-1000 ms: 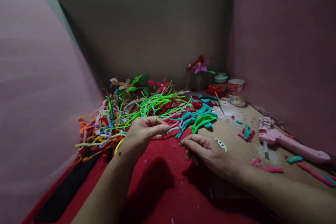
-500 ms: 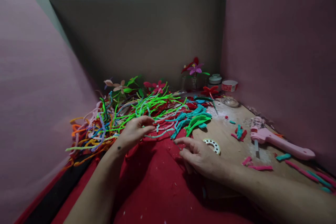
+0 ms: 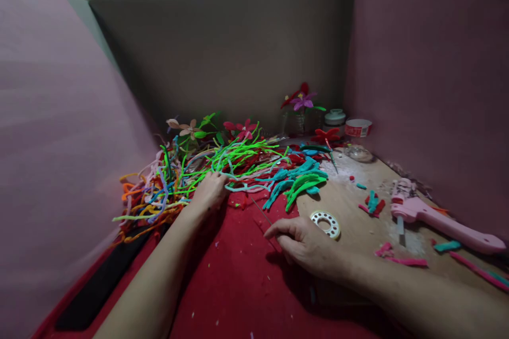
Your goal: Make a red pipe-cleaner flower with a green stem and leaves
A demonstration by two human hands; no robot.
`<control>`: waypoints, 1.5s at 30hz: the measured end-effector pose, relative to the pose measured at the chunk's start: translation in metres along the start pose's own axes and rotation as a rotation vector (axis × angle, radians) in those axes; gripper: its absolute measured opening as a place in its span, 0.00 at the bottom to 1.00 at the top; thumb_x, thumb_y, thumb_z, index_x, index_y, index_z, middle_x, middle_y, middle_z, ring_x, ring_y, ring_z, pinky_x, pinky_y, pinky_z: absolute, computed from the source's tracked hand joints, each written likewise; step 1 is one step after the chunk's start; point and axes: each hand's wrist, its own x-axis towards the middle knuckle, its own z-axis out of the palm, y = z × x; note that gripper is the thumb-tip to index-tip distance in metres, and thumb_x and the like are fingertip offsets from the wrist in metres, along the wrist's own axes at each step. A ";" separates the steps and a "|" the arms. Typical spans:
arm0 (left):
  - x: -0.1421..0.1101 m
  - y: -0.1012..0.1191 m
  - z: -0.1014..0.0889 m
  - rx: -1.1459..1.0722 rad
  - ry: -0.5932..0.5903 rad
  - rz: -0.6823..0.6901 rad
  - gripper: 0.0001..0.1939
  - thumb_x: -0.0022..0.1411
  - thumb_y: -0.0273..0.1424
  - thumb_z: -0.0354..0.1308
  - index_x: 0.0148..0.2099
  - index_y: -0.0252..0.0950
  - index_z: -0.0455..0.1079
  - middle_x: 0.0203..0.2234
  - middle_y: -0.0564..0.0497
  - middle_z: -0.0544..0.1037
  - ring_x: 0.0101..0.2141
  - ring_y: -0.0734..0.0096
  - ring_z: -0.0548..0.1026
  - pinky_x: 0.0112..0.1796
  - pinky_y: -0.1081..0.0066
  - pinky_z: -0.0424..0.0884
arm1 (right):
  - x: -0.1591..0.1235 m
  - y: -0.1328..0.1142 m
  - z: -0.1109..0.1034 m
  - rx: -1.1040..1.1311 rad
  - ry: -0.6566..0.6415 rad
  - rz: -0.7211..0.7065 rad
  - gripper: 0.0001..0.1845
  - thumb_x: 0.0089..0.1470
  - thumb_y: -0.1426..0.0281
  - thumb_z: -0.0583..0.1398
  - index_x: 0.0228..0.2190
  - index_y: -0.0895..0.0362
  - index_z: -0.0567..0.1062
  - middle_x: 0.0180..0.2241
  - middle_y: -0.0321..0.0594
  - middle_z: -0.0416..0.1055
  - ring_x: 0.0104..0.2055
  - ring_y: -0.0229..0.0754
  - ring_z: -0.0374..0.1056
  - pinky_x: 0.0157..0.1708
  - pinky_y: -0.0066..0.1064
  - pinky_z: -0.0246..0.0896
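My right hand (image 3: 304, 246) pinches a thin dark wire (image 3: 260, 209) between thumb and forefinger, above the red cloth (image 3: 238, 286). The wire's free end points up and left. At the front of a heap of pipe cleaners (image 3: 238, 156), my left hand (image 3: 210, 190) has its fingers curled downward. Its fingertips are hidden, so what they hold, if anything, does not show. Beside those fingers lies a pale blue pipe cleaner (image 3: 246, 188). A white ring-shaped spool with holes (image 3: 332, 217) rests just beyond my right hand.
On the right board (image 3: 350, 206) lie a pink glue gun (image 3: 445, 220) and cut pink pieces (image 3: 409, 262). Green leaf shapes (image 3: 306, 184) and teal ones (image 3: 280, 185) sit centrally. Fuzzy flowers (image 3: 303, 101), a lidded jar (image 3: 334, 118) and a red-labelled tub (image 3: 358, 127) stand behind.
My left hand has let go of the wire's end and moved left and forward to the pipe cleaners. My right hand keeps the wire and has shifted slightly down, uncovering the spool.
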 end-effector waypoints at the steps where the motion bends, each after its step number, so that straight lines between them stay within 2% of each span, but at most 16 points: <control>1: 0.005 -0.002 0.000 0.004 -0.004 -0.011 0.14 0.56 0.31 0.48 0.42 0.36 0.70 0.38 0.41 0.73 0.41 0.58 0.67 0.40 0.66 0.62 | 0.000 0.000 -0.001 -0.015 -0.001 -0.014 0.18 0.45 0.78 0.49 0.33 0.60 0.76 0.13 0.30 0.60 0.17 0.31 0.55 0.20 0.22 0.52; 7: 0.033 -0.015 -0.004 0.012 -0.055 -0.100 0.15 0.56 0.32 0.46 0.41 0.38 0.71 0.30 0.43 0.76 0.33 0.60 0.73 0.32 0.69 0.63 | -0.001 -0.003 -0.005 -0.071 -0.013 -0.039 0.18 0.45 0.78 0.50 0.32 0.59 0.77 0.15 0.32 0.64 0.18 0.32 0.56 0.22 0.23 0.52; 11: 0.049 -0.023 -0.012 -0.009 -0.033 -0.117 0.14 0.55 0.35 0.48 0.41 0.41 0.71 0.33 0.46 0.76 0.36 0.62 0.73 0.32 0.72 0.62 | -0.001 -0.004 -0.005 -0.101 -0.017 -0.056 0.18 0.45 0.77 0.50 0.33 0.59 0.77 0.18 0.33 0.67 0.18 0.32 0.57 0.22 0.23 0.51; 15: 0.058 -0.024 -0.015 -0.033 -0.014 -0.122 0.16 0.56 0.34 0.46 0.42 0.36 0.70 0.36 0.42 0.75 0.38 0.59 0.72 0.32 0.70 0.63 | -0.002 -0.003 -0.004 -0.125 -0.032 -0.055 0.18 0.45 0.77 0.50 0.33 0.58 0.77 0.19 0.33 0.68 0.18 0.32 0.57 0.21 0.22 0.51; 17: 0.058 -0.021 -0.014 -0.056 -0.046 -0.085 0.16 0.54 0.33 0.48 0.42 0.35 0.70 0.35 0.43 0.76 0.36 0.61 0.72 0.32 0.71 0.63 | -0.002 -0.002 -0.003 -0.137 -0.038 -0.060 0.19 0.45 0.77 0.49 0.33 0.57 0.77 0.19 0.33 0.68 0.19 0.32 0.58 0.21 0.22 0.51; 21: 0.051 -0.009 -0.009 -0.108 -0.169 0.047 0.17 0.47 0.33 0.55 0.42 0.36 0.70 0.34 0.48 0.75 0.33 0.67 0.72 0.31 0.74 0.63 | -0.002 -0.002 -0.003 -0.161 -0.039 -0.068 0.18 0.45 0.77 0.50 0.33 0.57 0.77 0.19 0.34 0.69 0.19 0.32 0.58 0.21 0.22 0.52; 25: 0.044 -0.005 -0.014 -0.122 -0.204 0.102 0.22 0.46 0.36 0.56 0.46 0.36 0.68 0.39 0.46 0.74 0.37 0.64 0.71 0.35 0.72 0.63 | -0.003 -0.004 -0.004 -0.170 -0.052 -0.067 0.18 0.45 0.77 0.50 0.33 0.57 0.77 0.20 0.34 0.70 0.19 0.32 0.59 0.22 0.23 0.52; 29: 0.034 -0.015 -0.034 -0.126 -0.165 0.109 0.18 0.47 0.36 0.56 0.43 0.39 0.71 0.38 0.49 0.74 0.38 0.65 0.70 0.36 0.72 0.62 | -0.003 -0.003 -0.004 -0.166 -0.048 -0.074 0.17 0.46 0.77 0.50 0.33 0.57 0.77 0.22 0.35 0.71 0.22 0.33 0.62 0.24 0.24 0.54; 31: 0.025 -0.021 -0.042 -0.146 -0.053 0.036 0.14 0.51 0.35 0.51 0.38 0.38 0.72 0.34 0.49 0.75 0.34 0.67 0.71 0.34 0.73 0.62 | -0.003 -0.003 -0.004 -0.165 -0.043 -0.076 0.17 0.46 0.77 0.50 0.33 0.57 0.77 0.22 0.35 0.71 0.22 0.34 0.62 0.24 0.24 0.54; 32: 0.020 -0.023 -0.043 -0.146 -0.024 0.001 0.13 0.52 0.33 0.49 0.36 0.37 0.73 0.32 0.49 0.76 0.33 0.68 0.71 0.33 0.73 0.61 | -0.003 -0.004 -0.004 -0.166 -0.043 -0.078 0.18 0.46 0.77 0.50 0.33 0.57 0.77 0.22 0.36 0.71 0.22 0.34 0.63 0.24 0.24 0.55; 33: 0.015 -0.025 -0.043 -0.144 -0.045 -0.016 0.12 0.52 0.31 0.49 0.34 0.37 0.73 0.29 0.49 0.76 0.31 0.69 0.71 0.31 0.73 0.61 | -0.003 -0.004 -0.004 -0.168 -0.041 -0.083 0.18 0.45 0.77 0.50 0.33 0.57 0.77 0.22 0.36 0.71 0.22 0.34 0.63 0.24 0.24 0.55; 36: -0.001 -0.029 -0.035 -0.157 -0.188 0.008 0.11 0.48 0.29 0.50 0.30 0.39 0.74 0.24 0.52 0.75 0.27 0.70 0.70 0.28 0.73 0.60 | -0.003 -0.004 -0.005 -0.184 -0.035 -0.091 0.18 0.44 0.77 0.50 0.33 0.56 0.77 0.20 0.35 0.70 0.20 0.33 0.61 0.23 0.24 0.54; 39: -0.014 -0.032 -0.021 -0.186 -0.268 0.044 0.09 0.45 0.27 0.52 0.28 0.40 0.73 0.24 0.54 0.75 0.27 0.71 0.70 0.28 0.74 0.60 | -0.004 -0.004 -0.005 -0.192 -0.037 -0.096 0.18 0.45 0.77 0.50 0.32 0.56 0.77 0.20 0.34 0.70 0.19 0.33 0.61 0.23 0.24 0.54; 45: -0.032 -0.036 -0.005 -0.183 -0.266 0.021 0.11 0.44 0.21 0.49 0.28 0.39 0.69 0.25 0.53 0.74 0.27 0.72 0.70 0.25 0.75 0.59 | -0.004 -0.004 -0.005 -0.186 -0.041 -0.105 0.19 0.45 0.77 0.50 0.33 0.56 0.77 0.21 0.35 0.72 0.21 0.34 0.63 0.25 0.24 0.55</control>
